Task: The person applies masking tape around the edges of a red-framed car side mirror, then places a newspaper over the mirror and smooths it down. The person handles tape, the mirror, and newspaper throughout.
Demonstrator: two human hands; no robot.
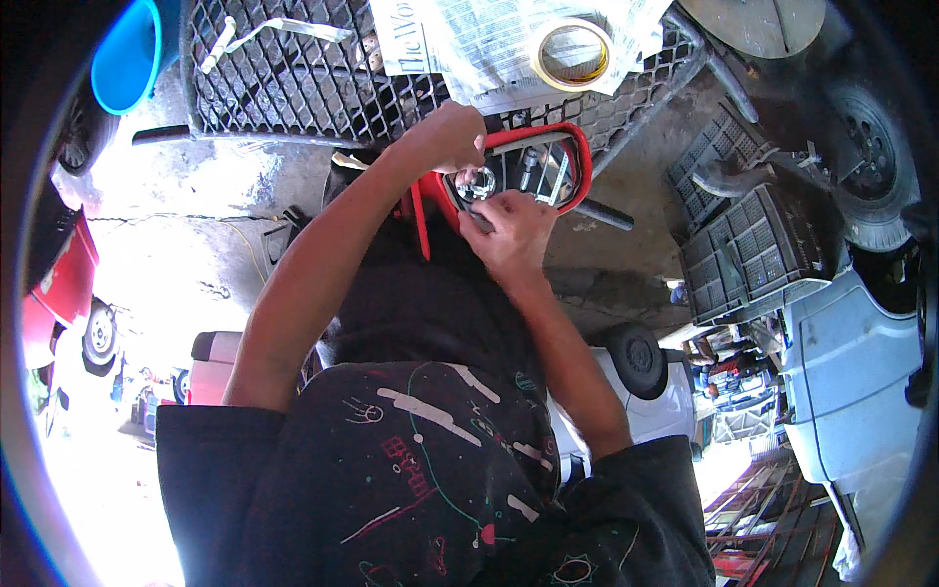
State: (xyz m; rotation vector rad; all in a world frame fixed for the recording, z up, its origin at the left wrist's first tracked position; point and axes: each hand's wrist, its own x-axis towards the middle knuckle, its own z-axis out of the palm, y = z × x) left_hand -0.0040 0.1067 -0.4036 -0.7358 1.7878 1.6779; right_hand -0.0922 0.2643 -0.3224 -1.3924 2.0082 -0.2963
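A car side mirror (579, 157) with a red housing rests at my lap, against the near edge of a metal mesh table. Its glass faces up and reflects a bright round shape. My left hand (448, 139) is closed at the mirror's upper left edge; its fingertips and anything in them are hidden. Along the near rim, my right hand (514, 233) grips the mirror, thumb and fingers bent around a dark part of the edge. A narrow red strip (421, 223) sticks out toward me, left of the right hand.
Newspaper sheets (469, 59) lie on the mesh table (284, 93), with a roll of masking tape (570, 54) on top. Crumpled tape strips (293, 27) lie farther left. A blue bucket (127, 59) stands at far left. Dark plastic crates (753, 249) and a wheel (866, 166) are at right.
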